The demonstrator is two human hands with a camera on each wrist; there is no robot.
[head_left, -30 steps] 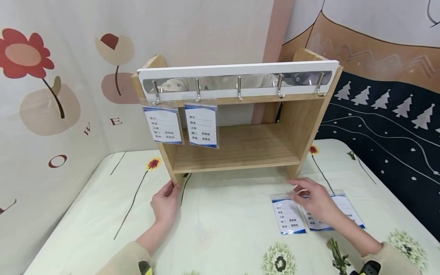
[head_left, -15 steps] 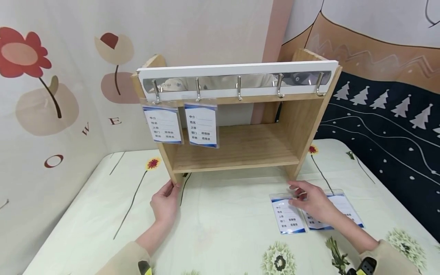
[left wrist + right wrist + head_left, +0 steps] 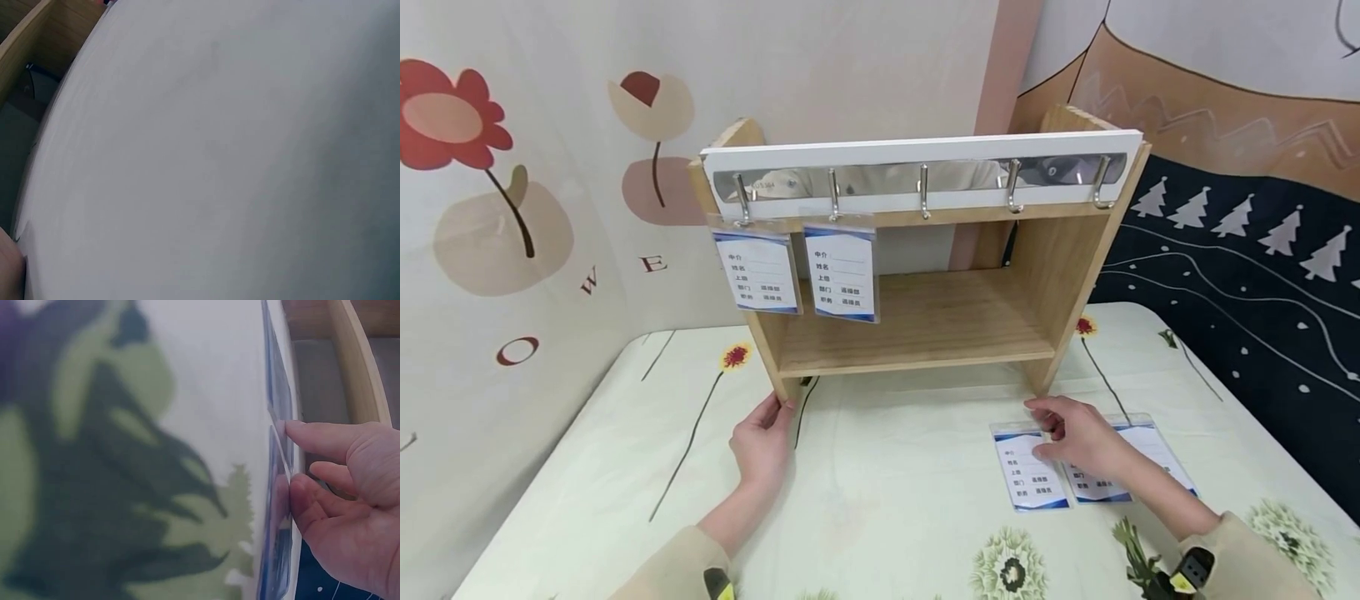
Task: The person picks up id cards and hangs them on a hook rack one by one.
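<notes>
Hanging badges (image 3: pixel 841 275) at two leftmost hooks (image 3: pixel 833 196) of wooden shelf (image 3: pixel 917 321); readable lines include 姓名, 部门 遥操部, 职务 遥操员. Steel strip (image 3: pixel 880 177) shows faint lettering ending 304. Flat badges (image 3: pixel 1032 468), same layout, lie on floral cloth (image 3: pixel 880 492) near shelf's right leg. Left hand (image 3: pixel 763 450) pinches foot of left leg. Right hand (image 3: pixel 1086 435) relaxed over flat badges, thumb and fingertips apart, touching them. Wide gap between hands; cloth's far right corner rounded, beside dark tree-print curtain (image 3: pixel 1232 292).
</notes>
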